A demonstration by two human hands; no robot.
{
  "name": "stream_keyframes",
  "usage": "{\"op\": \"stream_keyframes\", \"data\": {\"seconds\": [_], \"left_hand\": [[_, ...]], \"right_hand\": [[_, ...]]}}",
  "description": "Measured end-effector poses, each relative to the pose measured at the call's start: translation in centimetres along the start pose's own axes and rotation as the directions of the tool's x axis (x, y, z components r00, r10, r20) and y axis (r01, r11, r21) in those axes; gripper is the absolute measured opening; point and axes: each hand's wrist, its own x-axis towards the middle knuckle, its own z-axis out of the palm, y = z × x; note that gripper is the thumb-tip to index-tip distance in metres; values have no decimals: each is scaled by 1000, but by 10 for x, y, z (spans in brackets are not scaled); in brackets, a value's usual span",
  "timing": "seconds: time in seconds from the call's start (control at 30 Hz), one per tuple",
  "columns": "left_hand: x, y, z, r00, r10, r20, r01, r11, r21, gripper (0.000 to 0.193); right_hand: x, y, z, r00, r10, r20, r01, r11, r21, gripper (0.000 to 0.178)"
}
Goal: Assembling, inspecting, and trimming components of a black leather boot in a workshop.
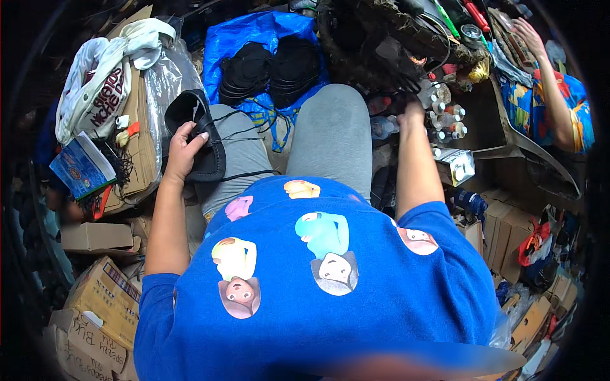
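A black shoe (pixel 211 157) rests against my left thigh, its loose laces trailing over the grey trousers. My left hand (pixel 185 151) grips it, thumb on its near side and fingers toward the opening. On the other side, my right hand (pixel 412 113) reaches down past my right knee. Its fingers go into a dark, cluttered spot beside several small plastic bottles (pixel 384 127), and whether they hold anything is hidden. Beyond my knees lies a blue plastic bag (pixel 223 39) with two stacks of black shaped pieces (pixel 293 66) on it.
A metal can (pixel 456 166) stands near the bottles. At the far right another person's arm (pixel 553 95) is raised. Cardboard boxes (pixel 105 298) are piled at the near left. A white cloth bag (pixel 95 95) and a blue booklet (pixel 82 166) lie on the left.
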Motion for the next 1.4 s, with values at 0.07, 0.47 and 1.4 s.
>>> {"op": "stream_keyframes", "data": {"seconds": [0.07,0.47,1.4], "left_hand": [[-15,0,-7,999,-17,-41,18,1000,20,22],[-14,19,-2,996,88,11,-88,996,-23,22],[-14,-2,-15,986,166,-6,-158,949,275,55]], "right_hand": [[-68,21,61,992,122,-16,-121,992,18,24],[-120,-12,75,975,-10,223,216,290,-932,44],[-313,109,239,408,371,834,698,462,-547,25]]}}
